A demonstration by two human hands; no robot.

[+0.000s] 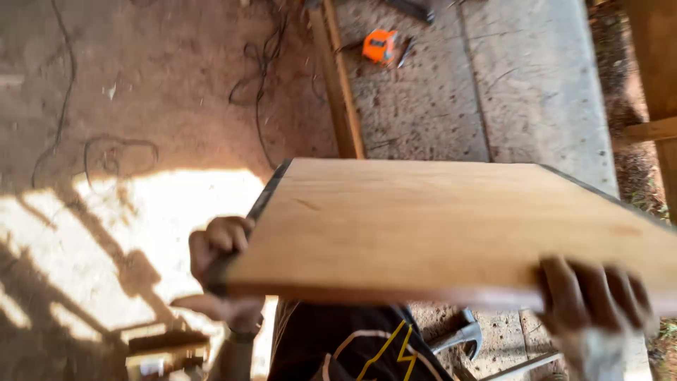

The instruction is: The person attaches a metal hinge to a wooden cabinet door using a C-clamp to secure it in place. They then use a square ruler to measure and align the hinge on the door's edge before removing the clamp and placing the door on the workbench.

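The wooden board [451,226] is held level in the air, above the dirt floor [141,106]. Left hand [222,264] clenched on its near-left corner; right hand [596,296], fingers [564,286] curled over the near-right edge. Step judged: carrying. Setting down calls for an even two-handed grip. Orange tape measure [379,45] lies well apart.

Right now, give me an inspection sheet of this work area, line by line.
Surface: dirt floor, part sunlit; concrete slab beyond.
Job's things: wooden board, held flat in the air.
Clutter: orange tape measure on the slab; hammer below the board.
Grips: left hand wraps the board's left corner; right hand clasps its near edge.
Cables: dark cords trail over the dirt.
Surroundings: timber plank along the slab edge; wooden post at right.
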